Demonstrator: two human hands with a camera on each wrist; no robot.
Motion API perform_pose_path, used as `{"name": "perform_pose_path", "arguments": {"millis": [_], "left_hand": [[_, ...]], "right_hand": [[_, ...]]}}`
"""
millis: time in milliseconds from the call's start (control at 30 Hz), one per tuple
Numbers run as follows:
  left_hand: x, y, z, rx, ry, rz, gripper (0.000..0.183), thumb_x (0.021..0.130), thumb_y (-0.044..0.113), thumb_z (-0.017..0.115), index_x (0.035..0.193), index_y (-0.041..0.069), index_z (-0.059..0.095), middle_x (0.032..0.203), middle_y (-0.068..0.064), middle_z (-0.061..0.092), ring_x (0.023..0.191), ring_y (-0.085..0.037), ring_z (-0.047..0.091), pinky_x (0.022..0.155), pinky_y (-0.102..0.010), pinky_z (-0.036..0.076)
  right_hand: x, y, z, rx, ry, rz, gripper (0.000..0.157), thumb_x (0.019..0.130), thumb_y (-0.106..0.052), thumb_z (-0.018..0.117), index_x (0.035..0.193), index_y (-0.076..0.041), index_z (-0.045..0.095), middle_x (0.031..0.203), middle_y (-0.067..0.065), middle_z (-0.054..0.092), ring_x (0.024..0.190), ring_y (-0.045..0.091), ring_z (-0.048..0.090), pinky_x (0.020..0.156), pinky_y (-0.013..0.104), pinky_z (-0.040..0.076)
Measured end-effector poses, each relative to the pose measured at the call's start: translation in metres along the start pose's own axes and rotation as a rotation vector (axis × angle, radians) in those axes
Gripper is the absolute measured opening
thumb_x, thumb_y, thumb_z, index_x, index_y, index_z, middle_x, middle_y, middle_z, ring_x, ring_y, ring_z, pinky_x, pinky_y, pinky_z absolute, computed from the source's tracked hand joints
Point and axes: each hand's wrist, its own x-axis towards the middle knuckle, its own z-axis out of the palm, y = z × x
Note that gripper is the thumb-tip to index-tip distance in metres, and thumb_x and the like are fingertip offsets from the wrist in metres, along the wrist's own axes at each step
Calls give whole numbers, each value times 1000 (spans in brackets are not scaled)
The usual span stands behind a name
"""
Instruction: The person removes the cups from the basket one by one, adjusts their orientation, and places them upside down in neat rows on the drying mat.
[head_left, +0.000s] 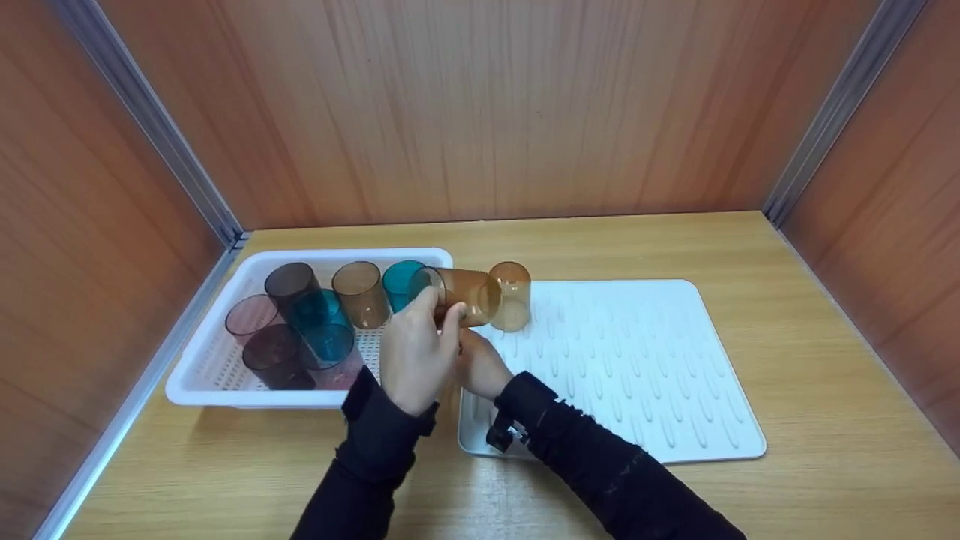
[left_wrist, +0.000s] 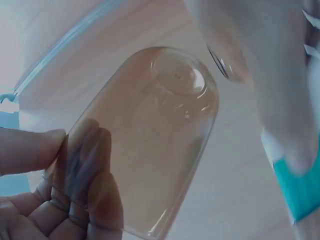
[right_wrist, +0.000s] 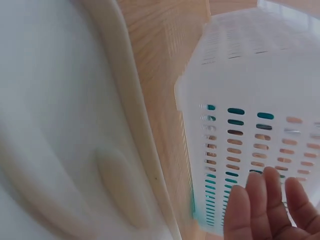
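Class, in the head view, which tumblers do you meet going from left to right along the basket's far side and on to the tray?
Dark tumbler, brown tumbler, teal tumbler, sideways amber tumbler in the left hand, upright amber tumbler.

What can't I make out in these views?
Right hand, head view: fingertips hidden behind the left hand.
Basket, head view: near right corner hidden by left hand and sleeve.
Tray, right wrist view: cut off by left edge.
Teal patch, left wrist view: cut off by right edge, identity unclear.
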Motion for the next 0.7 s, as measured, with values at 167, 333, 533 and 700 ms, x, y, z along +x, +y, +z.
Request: {"name": "perform_pose_path", "arguments": {"millis": [167,333,533,700], "left_hand": [[-14,0,12,-124,34,-39,14,83,17,63,77,6,57,65,1,56,55,-9,48,51,-25,40],[-23,0,19,-243,28,-88,12,83,17,62,78,8,58,66,4,56,56,-7,48,50,-24,41],[-26,-1,24,-330,18,-111,11,85,19,61,83,9,60,69,4,57,57,-6,48,52,-24,41],[-26,0,22,-388,5,-148,14,85,22,59,87,8,61,72,0,60,59,-7,50,53,-25,42]], "right_hand": [[-2,5,1,-48,-10,-13,16,87,-14,49,75,-8,56,66,-5,43,61,9,41,61,22,36],[-8,6,-3,121,-22,1,17,89,-17,50,94,-3,59,82,-5,50,76,7,44,74,22,36],[-12,8,-15,392,-92,91,22,90,-18,51,95,2,60,71,-5,53,65,9,47,64,24,40],[-15,10,-35,565,-89,321,33,91,-23,50,112,2,57,84,5,63,79,26,61,75,39,48]]}}
